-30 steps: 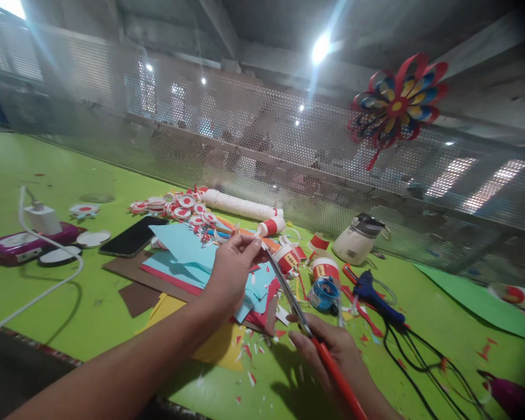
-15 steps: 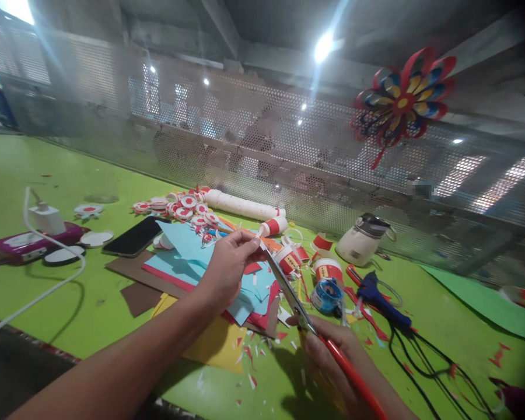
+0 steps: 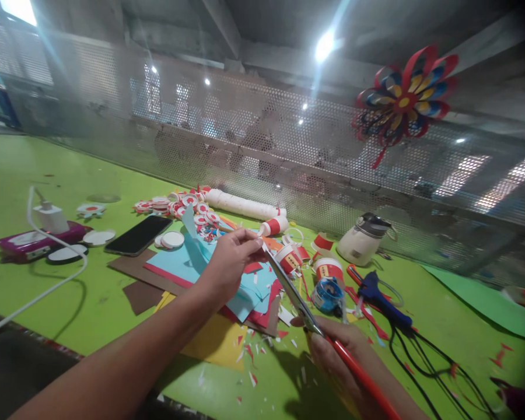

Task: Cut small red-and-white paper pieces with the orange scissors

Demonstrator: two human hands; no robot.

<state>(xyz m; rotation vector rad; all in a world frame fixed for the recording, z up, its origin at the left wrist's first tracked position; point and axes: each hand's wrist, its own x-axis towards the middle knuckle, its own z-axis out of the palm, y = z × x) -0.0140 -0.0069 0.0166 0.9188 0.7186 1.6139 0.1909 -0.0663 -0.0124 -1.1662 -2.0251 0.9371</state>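
Observation:
My left hand (image 3: 234, 265) is closed in a pinch, and a small white piece of paper (image 3: 263, 245) shows at its fingertips. My right hand (image 3: 332, 356) grips scissors (image 3: 298, 297) with red handles, their blades pointing up and away from me. The blade tips meet the paper at my left fingertips. Light blue paper sheets (image 3: 166, 265) lie under my left forearm and hand, with one sheet's corner curled upright. Red and white paper cups (image 3: 328, 270), some cut, stand just beyond the scissors.
A phone (image 3: 139, 235) and a purple power bank (image 3: 39, 244) with a white charger lie left. Several red-and-white discs (image 3: 188, 201) pile up near a long white roll (image 3: 245, 205). At right are a blue glue gun (image 3: 382, 300) with black cord, a pitcher (image 3: 362, 239) and green paper (image 3: 481, 297).
The raised corner of the light blue paper has swung to the right and stands more upright, uncovering white discs beside the phone. My hands and the scissors stay almost in place.

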